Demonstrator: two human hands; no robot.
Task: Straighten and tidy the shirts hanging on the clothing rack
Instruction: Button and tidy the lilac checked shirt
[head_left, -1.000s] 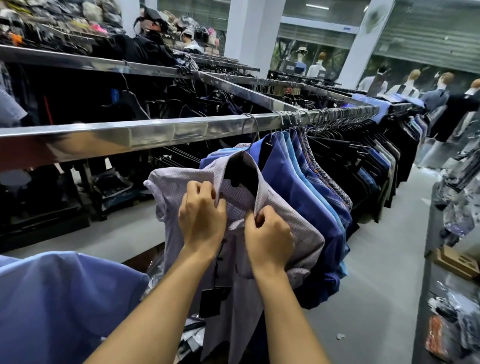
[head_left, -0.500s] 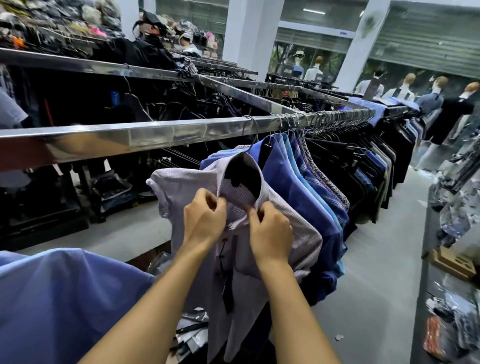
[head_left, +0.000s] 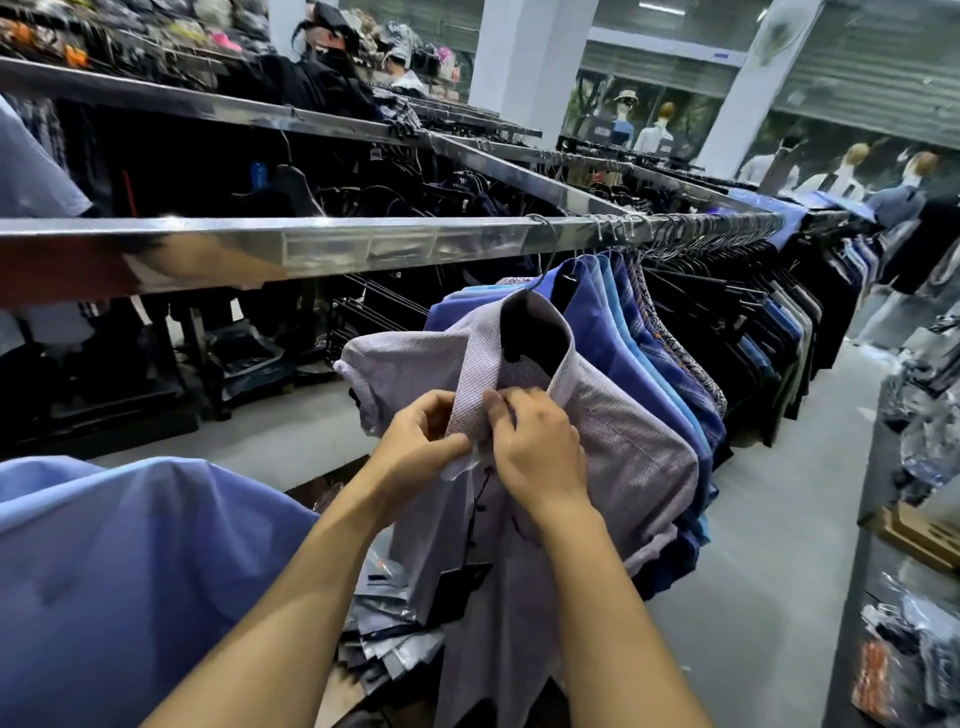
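Observation:
A pale lilac pinstriped shirt (head_left: 628, 447) hangs at the near end of the shiny metal rail (head_left: 322, 247), on a black hanger (head_left: 530, 332) that shows inside its collar. My left hand (head_left: 415, 447) pinches the left collar edge at the throat. My right hand (head_left: 535, 447) pinches the right collar edge beside it, so both hands meet at the top of the placket. A black tag (head_left: 462, 587) dangles below them. Behind this shirt hang blue shirts (head_left: 613, 332), packed close.
A light blue shirt (head_left: 119, 571) fills the lower left. Dark garments (head_left: 753, 322) run along the rail to the right. Packaged goods (head_left: 384, 623) lie under the shirts. A grey floor aisle (head_left: 789, 519) runs right of the rack, with a shelf of packets (head_left: 914, 649) beyond.
Both hands have moved up the shirt front and together, from gripping the front below the collar to pinching the collar edges at the throat. The collar now stands closed around the hanger.

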